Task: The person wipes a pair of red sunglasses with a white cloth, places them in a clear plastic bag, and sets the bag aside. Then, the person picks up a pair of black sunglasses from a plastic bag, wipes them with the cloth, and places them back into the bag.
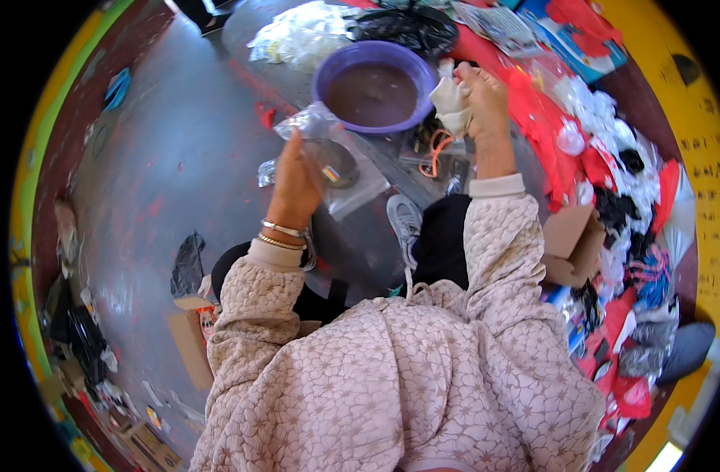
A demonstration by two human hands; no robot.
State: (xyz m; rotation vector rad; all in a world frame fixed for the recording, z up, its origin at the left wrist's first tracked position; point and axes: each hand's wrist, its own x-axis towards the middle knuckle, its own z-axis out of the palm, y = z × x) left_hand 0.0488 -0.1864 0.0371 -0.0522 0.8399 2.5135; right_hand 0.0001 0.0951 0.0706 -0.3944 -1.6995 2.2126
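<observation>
My left hand (294, 185) is closed on a clear plastic bag (363, 187), held up in front of me by its left side. Inside or behind the plastic shows a dark round flat piece with a small coloured label (331, 173). In my right hand (487, 102), raised on the right, a crumpled cream cloth (452, 106) hangs from the closed fingers. Between and beyond my hands stands a purple basin (324, 101) of murky brown liquid. Just below the cloth, an orange looped cord (436, 153) lies among clear plastic packets.
Clear plastic bags (305, 33) and a black bag (407, 30) lie behind the basin. Along the right, red cloth (533, 118) and white plastic are heaped near an open cardboard box (570, 245). Another cardboard box (188, 346) sits by my left elbow, near a black plastic scrap (188, 265).
</observation>
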